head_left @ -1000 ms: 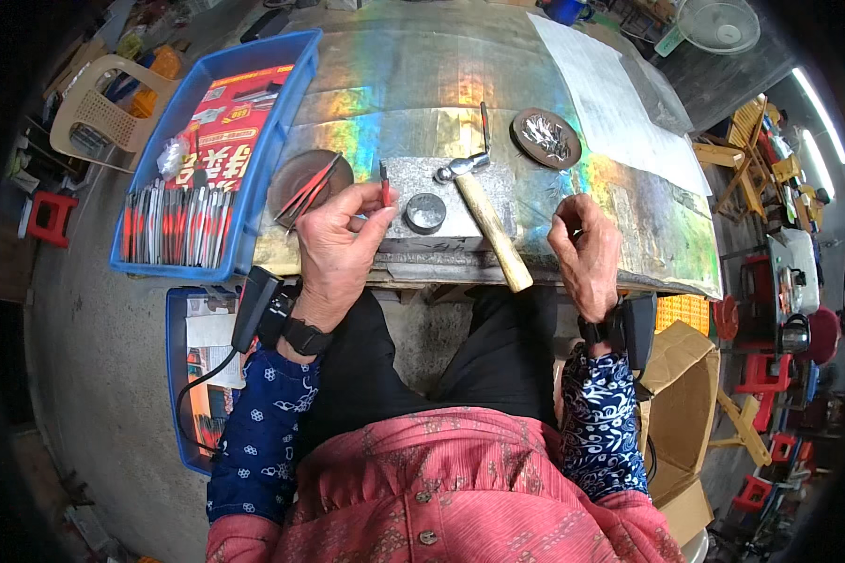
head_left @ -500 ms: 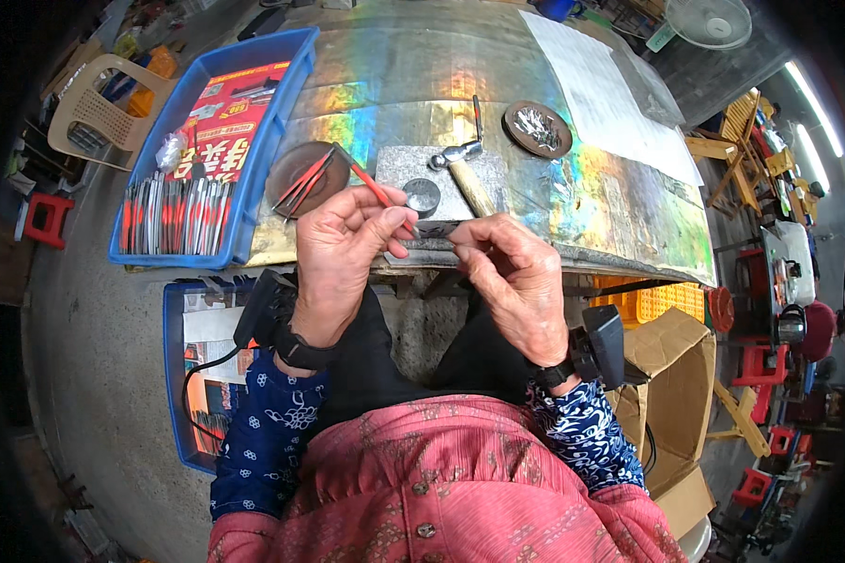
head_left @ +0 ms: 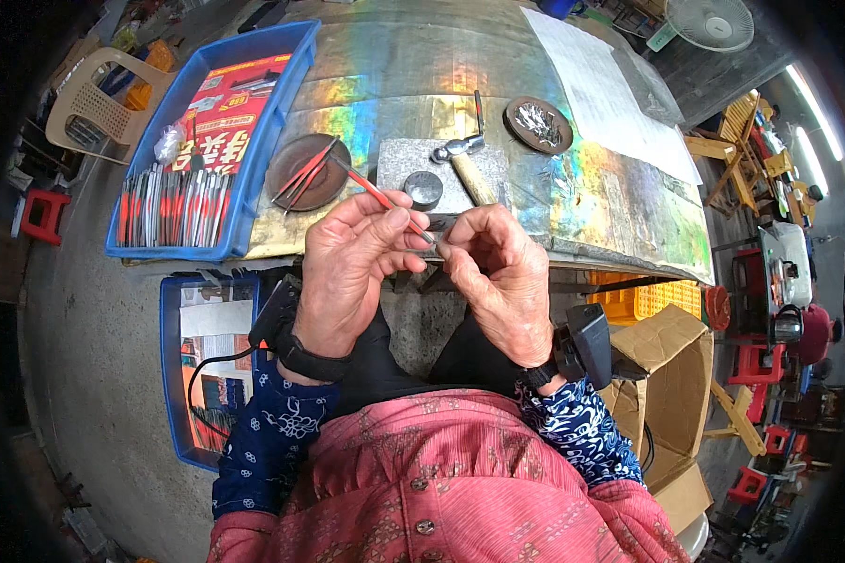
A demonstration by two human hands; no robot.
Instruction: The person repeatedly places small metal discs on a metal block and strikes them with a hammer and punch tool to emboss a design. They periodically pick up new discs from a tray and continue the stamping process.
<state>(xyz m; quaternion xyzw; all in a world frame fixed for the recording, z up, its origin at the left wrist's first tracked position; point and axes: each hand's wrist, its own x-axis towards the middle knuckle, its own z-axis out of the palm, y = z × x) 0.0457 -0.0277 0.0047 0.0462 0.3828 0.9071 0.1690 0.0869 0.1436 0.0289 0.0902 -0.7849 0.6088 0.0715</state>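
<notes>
Between my left hand's [head_left: 343, 267] thumb and fingers is a slim red stick [head_left: 376, 193] with a dark far end. Its pale, metal-looking near tip points at my right hand [head_left: 502, 281]. The right thumb and forefinger are pinched together at that tip; what they hold, if anything, is too small to make out. Beyond the left hand, several similar red and dark sticks [head_left: 300, 180] lie in a round brown dish [head_left: 286, 155]. A grey stone slab [head_left: 399, 158] ahead bears a small round dark metal piece [head_left: 422, 190] and a hammer [head_left: 468, 174] with a wooden handle.
A blue tray [head_left: 258, 178] at left holds many sticks in a row. Small metallic bits fill a brown dish [head_left: 559, 143] at right, near white sheets [head_left: 610, 113]. Beneath the table are another blue tray [head_left: 171, 375], a yellow crate [head_left: 652, 302] and a cardboard box [head_left: 671, 375].
My two hands have come closer together, the left moving right and slightly down with the red stick. Its tip now meets the right fingertips.
</notes>
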